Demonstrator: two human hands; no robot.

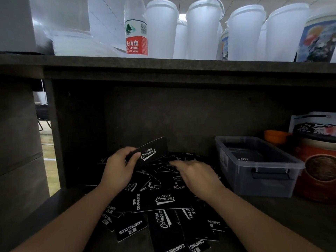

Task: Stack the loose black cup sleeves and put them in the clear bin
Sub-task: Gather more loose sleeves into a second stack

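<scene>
Right under my arms is the messy pile of black cup sleeves (163,202) spread across the shelf (272,215). My left hand (119,168) grips one sleeve (151,150) tilted above the pile; my right hand (197,174) hovers over it, fingers loose, holding nothing. The clear bin (258,165) sits just right, a few sleeves inside. White cups (203,30) and a water bottle (136,28) stand on top.
</scene>
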